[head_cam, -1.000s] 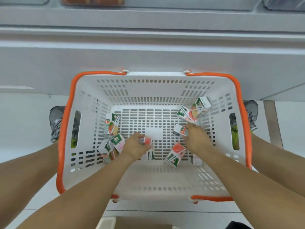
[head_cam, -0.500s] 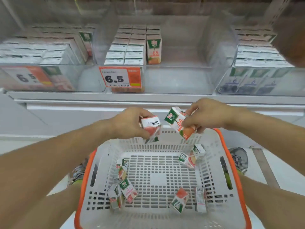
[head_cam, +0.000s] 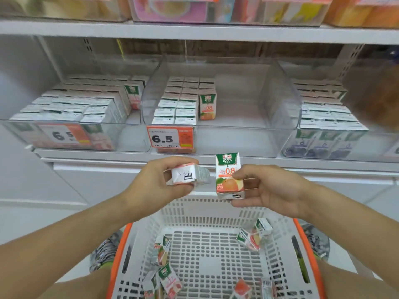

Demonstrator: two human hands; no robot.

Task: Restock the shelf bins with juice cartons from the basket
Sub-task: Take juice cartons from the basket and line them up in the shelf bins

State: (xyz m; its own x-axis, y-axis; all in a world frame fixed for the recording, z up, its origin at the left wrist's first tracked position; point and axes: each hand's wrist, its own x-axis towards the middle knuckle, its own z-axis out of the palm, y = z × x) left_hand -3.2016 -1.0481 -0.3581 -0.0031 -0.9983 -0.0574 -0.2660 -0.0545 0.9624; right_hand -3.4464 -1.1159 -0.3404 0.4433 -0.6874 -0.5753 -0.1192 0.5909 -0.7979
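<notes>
Having risen from the basket [head_cam: 207, 214], each hand grips one carton: left hand [head_cam: 160, 182], right hand [head_cam: 265, 188]. Middle bin [head_cam: 237, 117] has space; load there next.

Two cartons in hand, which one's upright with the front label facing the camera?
The carton in the right hand: that carton stands upright, front label legible. The left hand holds its carton tipped sideways, a plain white end showing.

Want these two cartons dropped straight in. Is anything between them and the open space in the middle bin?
Only the middle bin's clear front wall stands between; they must go over it. Above it nothing visible blocks the way. The left hand holds one carton, the right hand the other carton; the bin's right half is free.
</notes>
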